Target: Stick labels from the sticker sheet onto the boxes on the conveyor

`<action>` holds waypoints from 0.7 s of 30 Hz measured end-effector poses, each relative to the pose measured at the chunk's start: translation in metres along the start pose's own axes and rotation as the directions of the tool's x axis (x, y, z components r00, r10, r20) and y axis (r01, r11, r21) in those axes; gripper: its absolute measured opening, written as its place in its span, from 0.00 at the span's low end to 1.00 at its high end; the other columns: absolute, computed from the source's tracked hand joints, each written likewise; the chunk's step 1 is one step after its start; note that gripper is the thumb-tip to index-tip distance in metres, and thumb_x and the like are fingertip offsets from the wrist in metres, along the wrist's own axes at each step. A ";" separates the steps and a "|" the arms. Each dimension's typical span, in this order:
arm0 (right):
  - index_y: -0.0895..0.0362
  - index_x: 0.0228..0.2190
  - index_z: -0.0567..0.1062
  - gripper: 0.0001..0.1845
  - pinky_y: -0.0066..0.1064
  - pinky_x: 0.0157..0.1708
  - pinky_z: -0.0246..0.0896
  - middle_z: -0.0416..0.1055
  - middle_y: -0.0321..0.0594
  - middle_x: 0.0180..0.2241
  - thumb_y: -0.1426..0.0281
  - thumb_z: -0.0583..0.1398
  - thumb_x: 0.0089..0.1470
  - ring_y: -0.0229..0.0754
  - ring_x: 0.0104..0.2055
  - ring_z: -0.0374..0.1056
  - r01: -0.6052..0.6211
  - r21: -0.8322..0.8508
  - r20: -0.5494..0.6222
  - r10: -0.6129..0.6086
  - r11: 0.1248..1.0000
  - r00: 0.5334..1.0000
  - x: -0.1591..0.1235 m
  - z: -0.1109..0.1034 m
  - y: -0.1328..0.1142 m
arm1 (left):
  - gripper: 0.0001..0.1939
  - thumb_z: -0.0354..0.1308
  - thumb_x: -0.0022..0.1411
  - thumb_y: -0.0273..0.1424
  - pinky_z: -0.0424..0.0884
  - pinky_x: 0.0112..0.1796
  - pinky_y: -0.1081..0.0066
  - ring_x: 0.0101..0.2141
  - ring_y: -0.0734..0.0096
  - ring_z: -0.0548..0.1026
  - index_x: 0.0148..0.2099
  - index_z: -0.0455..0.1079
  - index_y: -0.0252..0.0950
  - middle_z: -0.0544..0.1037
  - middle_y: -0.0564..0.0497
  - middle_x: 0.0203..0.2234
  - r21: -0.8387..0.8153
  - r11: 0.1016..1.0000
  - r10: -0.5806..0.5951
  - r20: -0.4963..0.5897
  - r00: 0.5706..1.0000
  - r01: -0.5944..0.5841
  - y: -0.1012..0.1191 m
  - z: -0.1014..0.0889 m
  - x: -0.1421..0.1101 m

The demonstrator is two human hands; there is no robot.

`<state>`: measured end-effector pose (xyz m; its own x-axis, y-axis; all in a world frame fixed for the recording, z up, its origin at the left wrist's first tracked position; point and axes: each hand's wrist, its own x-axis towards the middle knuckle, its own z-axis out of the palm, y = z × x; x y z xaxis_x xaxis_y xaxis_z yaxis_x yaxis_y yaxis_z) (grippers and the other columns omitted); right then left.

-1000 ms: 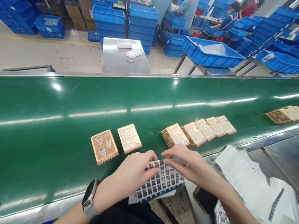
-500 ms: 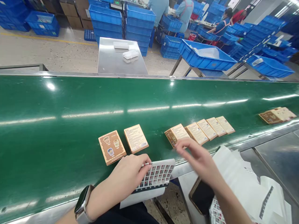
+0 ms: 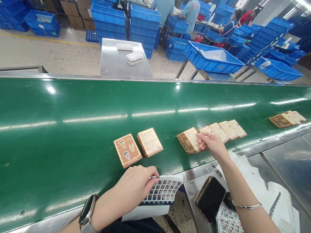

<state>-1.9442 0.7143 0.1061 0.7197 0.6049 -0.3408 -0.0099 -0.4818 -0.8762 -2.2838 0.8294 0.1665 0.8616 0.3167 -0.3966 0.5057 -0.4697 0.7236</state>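
Observation:
My left hand (image 3: 138,183) is closed on a sheet of small printed stickers (image 3: 164,191) with white backing, held over the near edge of the green belt. My right hand (image 3: 210,142) reaches onto the belt, thumb and fingers pinched at the right edge of a brown and cream box (image 3: 190,140). Whatever is between those fingertips is too small to make out. Right of this box, several similar boxes (image 3: 228,129) overlap in a row, partly covered by my right hand. A brown box with cartoon figures (image 3: 127,151) and a cream text-side box (image 3: 150,142) lie to the left.
Another group of boxes (image 3: 286,119) lies farther right on the green belt (image 3: 73,139). A phone (image 3: 210,199), more sticker sheets (image 3: 228,220) and white backing paper (image 3: 284,200) lie on the metal side table. Across the belt are a steel table (image 3: 109,64), blue crates (image 3: 216,61) and several people.
My right hand has moved up and right to the edge of the box. The nearer boxes have shifted right along the belt. My left hand still holds the sheet, now slightly lower.

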 end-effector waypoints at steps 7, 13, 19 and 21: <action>0.63 0.61 0.56 0.44 0.40 0.16 0.64 0.68 0.33 0.15 0.57 0.65 0.49 0.50 0.14 0.65 0.064 -0.196 -0.248 -0.113 0.978 0.962 -0.004 0.005 -0.011 | 0.08 0.56 0.67 0.35 0.61 0.35 0.73 0.34 0.70 0.77 0.39 0.77 0.45 0.82 0.59 0.34 -0.139 0.990 0.020 -0.061 0.998 -0.029 -0.002 0.000 0.002; 0.51 0.47 0.74 0.14 0.40 0.45 0.68 0.76 0.43 0.40 0.59 0.58 0.64 0.50 0.44 0.72 0.685 -0.265 0.549 -0.478 0.679 0.686 -0.100 0.061 -0.057 | 0.08 0.57 0.65 0.37 0.60 0.30 0.73 0.28 0.71 0.72 0.37 0.70 0.38 0.77 0.57 0.25 -0.299 0.954 -0.052 -0.118 0.992 0.015 -0.003 -0.003 -0.003; 0.54 0.49 0.71 0.09 0.41 0.45 0.65 0.77 0.40 0.36 0.71 0.55 0.68 0.45 0.35 0.70 0.892 -0.244 0.572 -0.686 0.380 0.449 -0.137 0.091 -0.063 | 0.07 0.52 0.69 0.35 0.58 0.27 0.73 0.25 0.73 0.67 0.40 0.69 0.40 0.72 0.58 0.25 -0.303 0.952 0.003 -0.126 0.992 -0.041 -0.002 -0.007 -0.012; 0.55 0.49 0.70 0.09 0.47 0.53 0.59 0.77 0.39 0.38 0.74 0.55 0.68 0.41 0.32 0.71 0.914 -0.241 0.582 -0.705 0.326 0.405 -0.136 0.093 -0.060 | 0.08 0.50 0.70 0.34 0.58 0.28 0.73 0.25 0.73 0.67 0.40 0.69 0.40 0.70 0.58 0.24 -0.287 0.957 0.014 -0.127 0.992 -0.050 -0.004 -0.005 -0.012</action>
<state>-2.1057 0.7198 0.1732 -0.1060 0.9536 0.2818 0.8221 0.2435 -0.5147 -2.2961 0.8318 0.1717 0.8564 0.4117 -0.3114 0.4280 -0.2291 0.8743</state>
